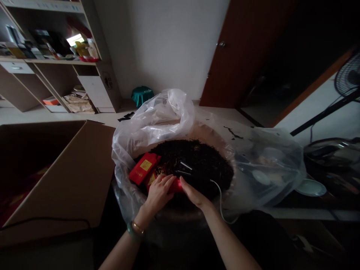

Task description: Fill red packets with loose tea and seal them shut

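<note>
Packet [177, 186] is held by the curved left hand [158, 192]; the right hand [194, 194] meets its end, grip unclear. Apply even pressure, clear of the white cable [220, 198].

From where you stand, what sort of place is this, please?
Probably a room in a home, perhaps used as a small workroom: a desk with shelves, a door and a fan suggest it.

Bright red on the packet [138, 173], with a yellow label [146, 165]; near-black across the loose heap [209, 161]; gold on the bracelet [137, 228], green on the bangle [132, 231]; reddish brown on the door [236, 45]; white along the cable [221, 197].
</note>
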### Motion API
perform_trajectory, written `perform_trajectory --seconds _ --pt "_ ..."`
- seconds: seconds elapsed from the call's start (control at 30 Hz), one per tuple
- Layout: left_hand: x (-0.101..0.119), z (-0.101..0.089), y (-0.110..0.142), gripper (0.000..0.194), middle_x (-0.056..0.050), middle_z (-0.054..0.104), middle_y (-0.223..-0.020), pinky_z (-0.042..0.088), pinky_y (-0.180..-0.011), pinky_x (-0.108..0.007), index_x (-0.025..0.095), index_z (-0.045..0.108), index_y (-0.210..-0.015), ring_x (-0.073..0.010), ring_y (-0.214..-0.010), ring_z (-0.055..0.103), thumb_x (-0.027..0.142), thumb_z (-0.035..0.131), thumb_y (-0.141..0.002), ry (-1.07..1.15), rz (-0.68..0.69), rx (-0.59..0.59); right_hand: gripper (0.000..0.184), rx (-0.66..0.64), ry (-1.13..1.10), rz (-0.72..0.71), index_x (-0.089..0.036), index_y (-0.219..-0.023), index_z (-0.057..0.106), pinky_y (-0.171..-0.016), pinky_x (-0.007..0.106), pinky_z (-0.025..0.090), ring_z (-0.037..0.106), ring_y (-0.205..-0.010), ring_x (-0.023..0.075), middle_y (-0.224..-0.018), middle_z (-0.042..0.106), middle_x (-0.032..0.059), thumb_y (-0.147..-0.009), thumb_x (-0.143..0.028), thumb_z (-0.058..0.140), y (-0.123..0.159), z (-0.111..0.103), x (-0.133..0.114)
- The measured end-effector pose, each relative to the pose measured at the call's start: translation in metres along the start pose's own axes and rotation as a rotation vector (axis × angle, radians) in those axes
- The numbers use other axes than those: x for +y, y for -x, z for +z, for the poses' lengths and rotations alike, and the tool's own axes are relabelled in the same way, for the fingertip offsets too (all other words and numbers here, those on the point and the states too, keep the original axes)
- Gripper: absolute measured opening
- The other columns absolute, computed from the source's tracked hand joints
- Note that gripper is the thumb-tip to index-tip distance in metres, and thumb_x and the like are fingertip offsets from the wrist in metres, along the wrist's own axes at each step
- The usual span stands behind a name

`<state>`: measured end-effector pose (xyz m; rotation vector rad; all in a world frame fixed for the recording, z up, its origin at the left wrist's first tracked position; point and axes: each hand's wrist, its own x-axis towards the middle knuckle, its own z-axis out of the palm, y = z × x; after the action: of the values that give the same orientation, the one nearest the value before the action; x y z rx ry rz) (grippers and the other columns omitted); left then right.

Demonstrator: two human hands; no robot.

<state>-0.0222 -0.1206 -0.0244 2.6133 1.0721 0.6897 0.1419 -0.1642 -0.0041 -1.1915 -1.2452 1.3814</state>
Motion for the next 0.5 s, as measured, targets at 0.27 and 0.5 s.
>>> perform_trajectory --seconds 0.27,0.5 --pt "-0.007 -0.001 0.0 0.054 -0.007 0.068 -0.11 0.049 -0.093 -0.039 0.02 0.059 -0.119 -0.0255 -0.103 0.057 0.016 0.069 -0.066 0.091 -0.163 0.239 0.073 0.195 -0.066 -0.018 -0.016 -0.086 0.072 -0.085 0.043 0.05 0.068 -0.09 0.0256 -0.088 0.074 0.0124 -0.086 -0.072 0.025 -0.001 -0.027 -0.005" --pt "-0.015 0.001 0.0 0.051 -0.005 0.065 -0.098 0.056 -0.076 -0.034 0.021 0.061 -0.114 -0.0201 -0.086 0.06 0.02 0.071 -0.064 0.242 -0.298 0.448 0.031 0.342 0.587 -0.038 -0.019 -0.097 0.071 -0.096 0.044 0.046 0.063 -0.106 0.0252 -0.109 0.07 0.0109 -0.088 -0.033 0.045 -0.029 -0.055 0.024"
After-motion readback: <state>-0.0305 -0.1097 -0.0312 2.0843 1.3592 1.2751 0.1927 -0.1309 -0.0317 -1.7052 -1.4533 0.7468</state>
